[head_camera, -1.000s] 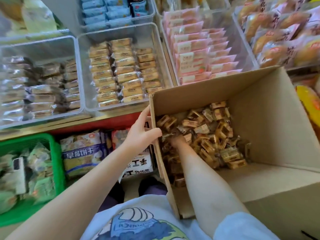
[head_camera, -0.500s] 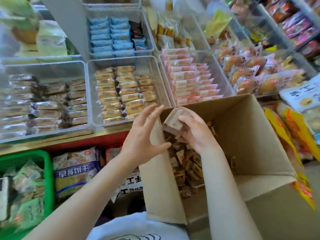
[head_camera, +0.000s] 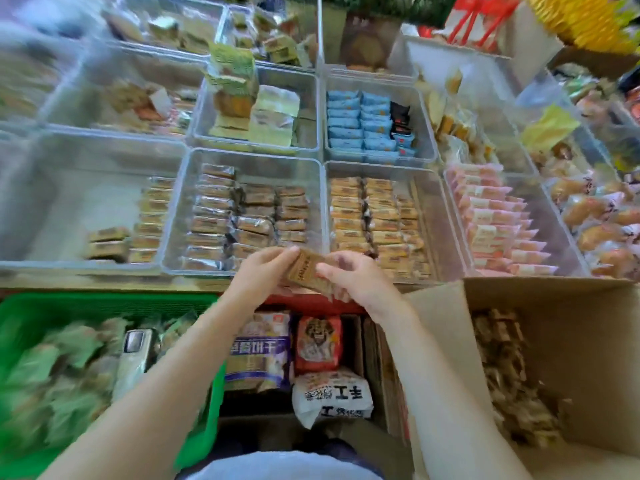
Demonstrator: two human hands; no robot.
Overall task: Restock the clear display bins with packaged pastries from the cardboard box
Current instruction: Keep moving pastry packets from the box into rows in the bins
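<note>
Pastries first: a small stack of brown wrapped pastry packets (head_camera: 306,273) is up between both hands, just over the front rim of the display bins and touching no bin.

Far left, by the person's knees, a green basket (head_camera: 194,303) sits heaped with blurred green-wrapped goods. Above it on the shelf, a clear bin at the front left edge (head_camera: 41,202) carries only a few tan packets along its right side. Next bin over (head_camera: 180,209), rows of silver-and-brown packets fill it front to back.

Now the left hand (head_camera: 258,277), fingers curled, thumb and fingertips pinching the left end of the packets. Right beside it the right hand (head_camera: 356,278) grips the other end, fingers wrapped round the stack's lower side. The hands nearly meet across the packets.

Behind them, the middle bin (head_camera: 429,209) is packed with orange-tan pastries in neat columns. Behind that one, a bin of blue packets (head_camera: 424,123). Further right, a bin of pink packets (head_camera: 457,216), then round golden buns at the right edge.

Bottom right, the cardboard box (head_camera: 571,323) stands open, with a loose pile of brown pastries (head_camera: 505,368) lying against its left wall. Below the hands, printed snack bags (head_camera: 258,351) stand under the shelf.
</note>
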